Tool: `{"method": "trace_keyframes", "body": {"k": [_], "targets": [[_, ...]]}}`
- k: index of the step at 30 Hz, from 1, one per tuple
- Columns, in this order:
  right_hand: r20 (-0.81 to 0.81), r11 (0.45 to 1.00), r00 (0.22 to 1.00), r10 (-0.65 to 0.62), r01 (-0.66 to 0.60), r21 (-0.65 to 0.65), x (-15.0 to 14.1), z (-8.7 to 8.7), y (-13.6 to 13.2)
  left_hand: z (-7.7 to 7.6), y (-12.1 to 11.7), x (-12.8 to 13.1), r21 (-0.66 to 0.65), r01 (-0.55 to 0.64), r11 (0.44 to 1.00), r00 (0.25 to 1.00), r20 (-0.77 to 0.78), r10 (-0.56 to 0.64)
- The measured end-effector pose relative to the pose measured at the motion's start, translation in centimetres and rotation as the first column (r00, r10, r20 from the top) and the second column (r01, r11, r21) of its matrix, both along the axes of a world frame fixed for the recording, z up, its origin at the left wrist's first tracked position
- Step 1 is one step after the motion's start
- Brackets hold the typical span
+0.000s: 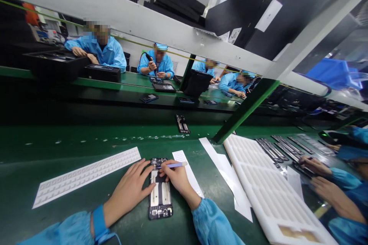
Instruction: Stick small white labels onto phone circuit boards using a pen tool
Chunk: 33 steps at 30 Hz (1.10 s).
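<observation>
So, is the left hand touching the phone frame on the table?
Touching. The head view shows the left hand with its fingers resting against the left edge of the phone frame.

My two bare hands, left hand point(129, 193) and right hand point(176, 178), light blue smock sleeves low in the frame, brighter blue elastic cuff on my left wrist

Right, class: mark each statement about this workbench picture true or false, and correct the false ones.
1. The left hand rests on the opened phone. True.
2. The right hand holds a screwdriver. False: it holds a thin light-blue tool, tip at the phone's top.
3. A white strip of small parts lies left of the phone. True.
4. The white foam tray lies left of the phone. False: it lies to the right.
5. The phone lies on a green mat. True.
</observation>
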State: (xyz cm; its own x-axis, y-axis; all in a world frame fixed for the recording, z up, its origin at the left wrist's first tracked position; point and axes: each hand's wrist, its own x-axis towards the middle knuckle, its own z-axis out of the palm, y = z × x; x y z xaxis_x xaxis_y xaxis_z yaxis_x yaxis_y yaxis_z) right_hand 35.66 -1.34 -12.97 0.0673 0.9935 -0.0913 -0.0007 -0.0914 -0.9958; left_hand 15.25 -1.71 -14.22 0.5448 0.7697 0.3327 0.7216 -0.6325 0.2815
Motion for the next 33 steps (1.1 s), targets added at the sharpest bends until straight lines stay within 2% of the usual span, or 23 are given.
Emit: {"method": "trace_keyframes", "body": {"k": [4, 9, 12, 14, 16, 20, 22, 25, 33], "targets": [[0.015, 1.0, 1.0, -0.002, 0.002, 0.027, -0.1, -0.1, -0.1, 0.3, -0.1, 0.1, 0.036, 0.003, 0.999, 1.0, -0.027, -0.002], [-0.038, 0.966, 0.979, -0.198, 0.202, 0.16, 0.4, -0.1, -0.1, 0.9, -0.4, 0.3, 0.114, -0.009, 0.993, 1.0, -0.016, 0.011], [-0.079, 0.959, 0.973, -0.218, 0.229, 0.165, 0.4, 0.4, 0.3, 0.9, -0.5, -0.6, 0.185, -0.054, 0.981, 0.999, 0.012, 0.053], [-0.087, 0.979, 0.985, -0.146, 0.157, 0.132, -0.3, 0.9, 1.0, 0.6, -0.4, -1.7, 0.247, -0.12, 0.962, 0.992, 0.005, 0.123], [-0.072, 0.996, 0.997, -0.026, 0.032, 0.088, -1.8, 1.4, 2.1, 0.3, -0.1, -3.1, 0.3, -0.207, 0.931, 0.976, -0.006, 0.219], [-0.041, 0.988, 0.988, 0.152, -0.15, 0.037, -6.0, 2.0, 5.4, 0.0, 0.8, -6.1, 0.333, -0.351, 0.875, 0.928, -0.004, 0.373], [-0.026, 0.979, 0.979, 0.2, -0.199, 0.04, -7.9, 1.8, 7.1, -0.1, 1.3, -7.4, 0.313, -0.367, 0.876, 0.922, -0.006, 0.388], [0.008, 0.962, 0.963, 0.269, -0.269, 0.04, -9.8, 1.2, 8.9, -0.4, 1.8, -8.6, 0.236, -0.342, 0.91, 0.932, -0.036, 0.36], [-0.004, 0.946, 0.947, 0.322, -0.322, 0.028, -10.0, -0.5, 9.6, -0.3, 2.2, -8.4, 0.156, -0.346, 0.925, 0.933, -0.049, 0.357]]}}
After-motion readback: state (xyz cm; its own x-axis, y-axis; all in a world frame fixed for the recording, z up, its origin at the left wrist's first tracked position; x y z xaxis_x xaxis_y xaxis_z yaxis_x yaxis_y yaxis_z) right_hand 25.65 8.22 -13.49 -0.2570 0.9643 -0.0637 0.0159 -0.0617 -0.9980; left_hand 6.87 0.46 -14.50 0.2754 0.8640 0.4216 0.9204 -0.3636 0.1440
